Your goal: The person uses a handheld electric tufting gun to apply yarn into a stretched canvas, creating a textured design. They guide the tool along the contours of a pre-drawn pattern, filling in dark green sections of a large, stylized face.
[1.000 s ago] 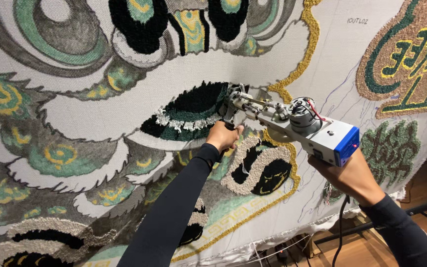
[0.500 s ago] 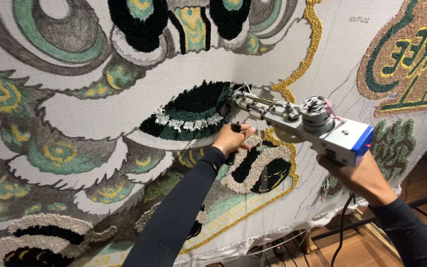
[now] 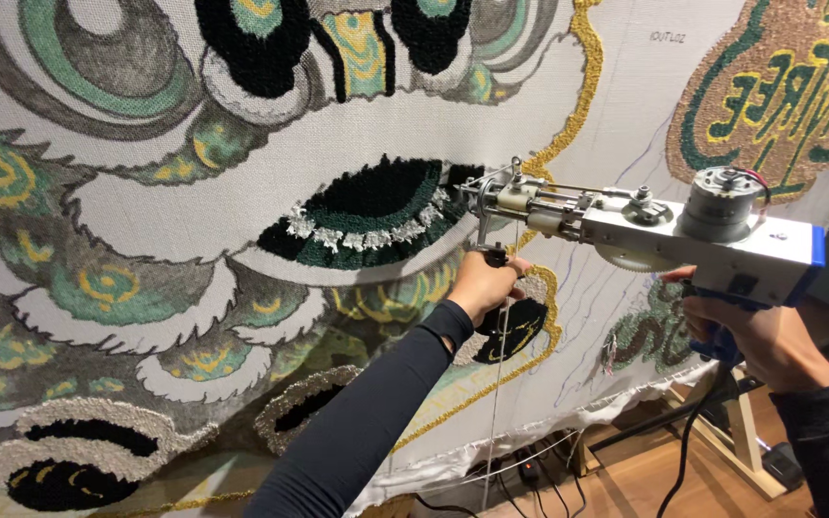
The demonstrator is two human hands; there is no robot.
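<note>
left hand [image 3: 484, 283] fingers wrapped tight on front handle, right hand [image 3: 758, 336] squeezing back grip of tufting gun [image 3: 626, 223] w/ tip on rug cloth [image 3: 242, 230], a slip could rip cloth.

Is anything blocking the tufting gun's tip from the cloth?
Nothing visible. The tufting gun points its tip straight at the cloth beside the black patch. The left hand grips the front handle below; the right hand holds the rear grip.

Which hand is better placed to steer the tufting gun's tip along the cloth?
Left hand: it grips the front handle just under the tufting gun tip at the cloth. Right hand holds the rear grip, farther back.
</note>
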